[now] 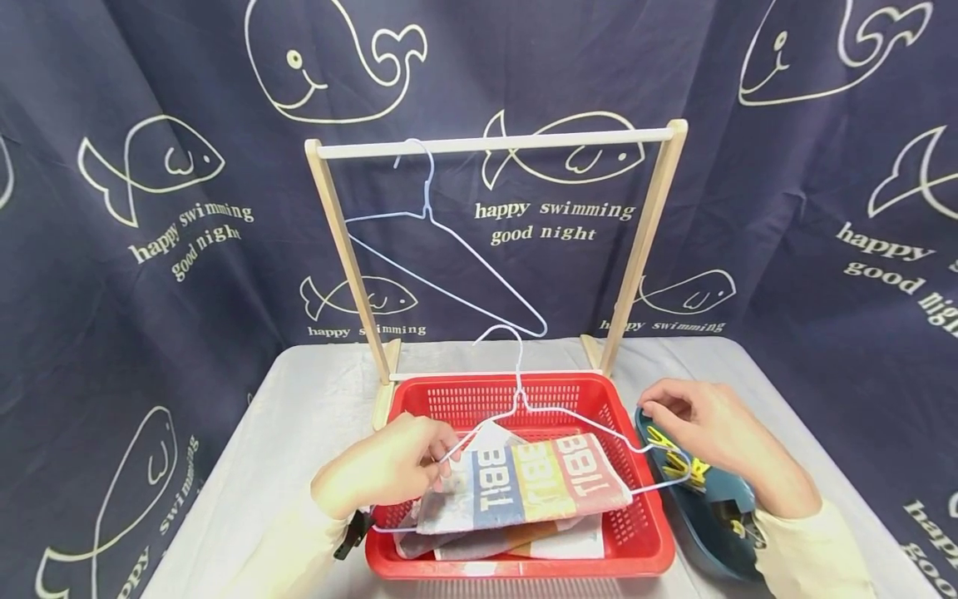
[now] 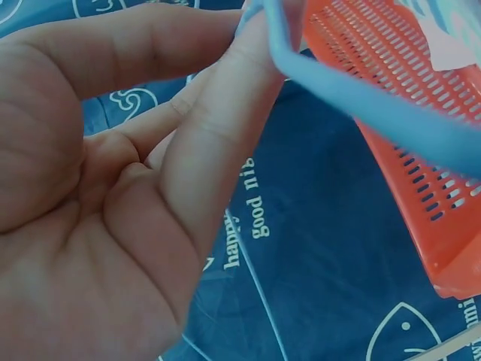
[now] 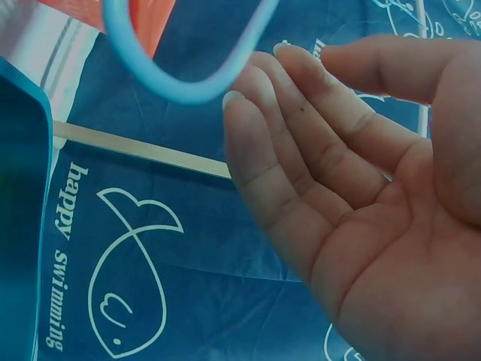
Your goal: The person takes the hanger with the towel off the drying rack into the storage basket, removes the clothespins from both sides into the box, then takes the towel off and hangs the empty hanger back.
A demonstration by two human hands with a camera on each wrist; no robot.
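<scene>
In the head view my left hand point(image 1: 404, 457) pinches the left arm of a pale blue wire hanger point(image 1: 520, 370) between thumb and fingers. Over the hanger's lower bar lies a cloth point(image 1: 535, 482) with blue, yellow and pink panels and white lettering. Hanger and cloth are above a red basket point(image 1: 516, 569), which has more cloth inside. My right hand point(image 1: 699, 416) hovers by a dark blue tray point(image 1: 696, 537), its fingers loosely bent and holding nothing. In the right wrist view the hanger's rounded end point(image 3: 184, 90) is close to those fingertips; whether they touch I cannot tell.
Yellow clothespins point(image 1: 698, 474) lie in the tray, partly behind the hanger's end. Behind the basket stands a wooden rack point(image 1: 648, 225) with a white rail point(image 1: 524, 144). A bare hanger point(image 1: 429, 175) hangs from the rail's left part. A patterned navy curtain surrounds the white table point(image 1: 307, 391).
</scene>
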